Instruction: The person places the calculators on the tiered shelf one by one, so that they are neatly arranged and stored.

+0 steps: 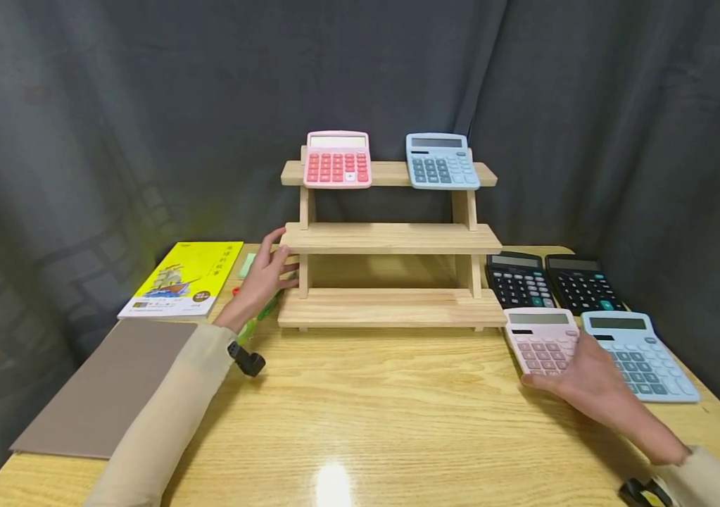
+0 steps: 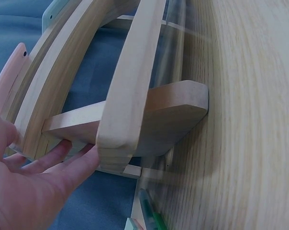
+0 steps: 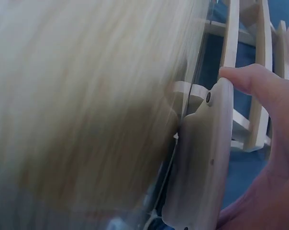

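A three-tier wooden shelf [image 1: 391, 238] stands at the middle of the table. On its top tier lean a pink calculator [image 1: 337, 160] and a light blue calculator [image 1: 440, 162]. My left hand [image 1: 276, 266] rests with straight fingers [image 2: 63, 163] against the shelf's left end [image 2: 130, 96] and holds nothing. To the right, my right hand [image 1: 565, 374] grips a pale pink calculator [image 1: 538, 336]. Its thumb [image 3: 252, 77] hooks over the edge, and the calculator's underside [image 3: 202, 158] shows, tilted up from the table.
Beside the pale pink calculator lies a light blue one [image 1: 641, 352]; two black calculators [image 1: 518, 280] [image 1: 581, 283] lie behind them. On the left are a yellow book [image 1: 185, 278], a grey-brown folder [image 1: 112, 384] and a green pen [image 1: 264, 311] near my left wrist.
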The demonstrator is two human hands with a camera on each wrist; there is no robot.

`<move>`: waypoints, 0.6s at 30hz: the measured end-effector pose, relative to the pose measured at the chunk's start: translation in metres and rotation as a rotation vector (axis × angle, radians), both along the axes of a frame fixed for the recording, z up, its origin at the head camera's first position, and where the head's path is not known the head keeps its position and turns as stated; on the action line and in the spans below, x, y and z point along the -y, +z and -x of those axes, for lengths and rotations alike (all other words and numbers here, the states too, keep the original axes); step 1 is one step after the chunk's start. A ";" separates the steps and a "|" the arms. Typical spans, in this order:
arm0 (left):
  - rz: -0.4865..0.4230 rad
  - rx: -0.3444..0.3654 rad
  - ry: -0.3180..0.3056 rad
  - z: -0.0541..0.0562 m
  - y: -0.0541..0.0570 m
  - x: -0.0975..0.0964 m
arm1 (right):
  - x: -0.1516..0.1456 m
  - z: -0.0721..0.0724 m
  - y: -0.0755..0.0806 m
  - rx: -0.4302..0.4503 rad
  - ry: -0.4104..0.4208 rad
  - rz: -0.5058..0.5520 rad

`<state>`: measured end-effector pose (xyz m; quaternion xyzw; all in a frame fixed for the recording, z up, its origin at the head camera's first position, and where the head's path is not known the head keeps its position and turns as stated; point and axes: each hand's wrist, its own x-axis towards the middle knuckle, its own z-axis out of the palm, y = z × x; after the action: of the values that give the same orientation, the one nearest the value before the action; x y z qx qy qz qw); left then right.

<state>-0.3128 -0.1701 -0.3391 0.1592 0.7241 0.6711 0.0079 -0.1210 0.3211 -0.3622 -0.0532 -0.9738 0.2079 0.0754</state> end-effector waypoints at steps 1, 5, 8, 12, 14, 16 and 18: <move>0.002 0.000 0.001 0.000 0.000 0.000 | 0.000 0.000 0.001 -0.004 -0.009 -0.006; 0.005 -0.002 -0.001 0.000 -0.001 0.000 | 0.001 -0.004 0.004 0.007 -0.076 -0.044; 0.010 -0.006 0.004 0.001 -0.001 0.000 | 0.002 -0.006 0.005 -0.035 -0.097 -0.060; -0.001 -0.002 -0.002 0.002 0.000 0.001 | 0.003 -0.007 0.009 -0.149 -0.093 -0.061; -0.006 -0.001 -0.008 0.002 0.000 0.000 | 0.003 -0.007 0.013 -0.192 -0.099 -0.058; -0.007 0.001 -0.011 0.001 0.000 0.000 | 0.004 -0.006 0.018 -0.226 -0.103 -0.049; -0.004 0.000 -0.010 0.001 0.000 0.000 | 0.007 -0.005 0.024 -0.255 -0.098 -0.038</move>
<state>-0.3135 -0.1700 -0.3396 0.1626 0.7220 0.6724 0.0109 -0.1160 0.3137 -0.3381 -0.0722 -0.9563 0.1905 0.2096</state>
